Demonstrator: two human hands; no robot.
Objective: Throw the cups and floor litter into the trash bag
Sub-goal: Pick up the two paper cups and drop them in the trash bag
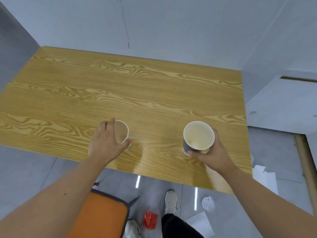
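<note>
Wood-grain table point(120, 86) is seen from above. One paper cup point(122, 132) is wrapped by the left hand point(105, 145), and a second cup point(198, 137) is gripped by the right hand point(211, 152).

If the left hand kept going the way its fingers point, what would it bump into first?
Nothing new, probably. The left hand already wraps the paper cup; beyond it lies only bare wooden table, then the wall, though depth is hard to judge.

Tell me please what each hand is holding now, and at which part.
The right hand holds the larger paper cup by its side wall, near the base. The left hand wraps the side of the smaller paper cup on the table.
</note>
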